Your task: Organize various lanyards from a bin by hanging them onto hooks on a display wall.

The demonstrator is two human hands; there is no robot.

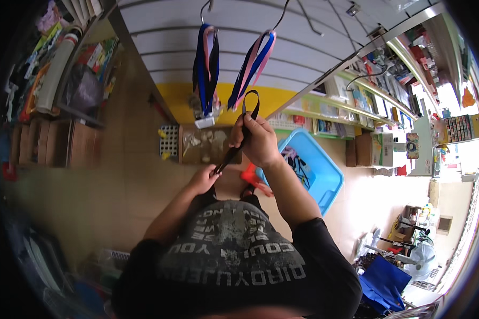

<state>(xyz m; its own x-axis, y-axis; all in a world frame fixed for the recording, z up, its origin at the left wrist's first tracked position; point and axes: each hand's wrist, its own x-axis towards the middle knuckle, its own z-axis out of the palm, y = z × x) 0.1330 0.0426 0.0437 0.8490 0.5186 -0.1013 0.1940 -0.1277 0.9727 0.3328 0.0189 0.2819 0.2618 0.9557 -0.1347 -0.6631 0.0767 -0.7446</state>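
Observation:
A black strap (234, 150), probably a lanyard, runs slantwise between my two hands. My right hand (259, 137) pinches it near its upper end, where a loop stands up above the fingers. Lower and to the left, my left hand (203, 179) grips the other end near my waist. Beyond them, a bundle of blue, black and pink lanyards (205, 71) hangs from a metal hook. Beside it, a second bundle in blue and pink (252, 67) hangs from another hook, just past the raised loop.
The hooks are on a white slatted wall panel (223, 44) with a yellow lower part. A blue plastic tub (327, 179) holding straps stands on the floor at right, by a red stool (252, 175). An open cardboard box (211, 143) lies below the panel. Stocked shelves (367, 103) line the right.

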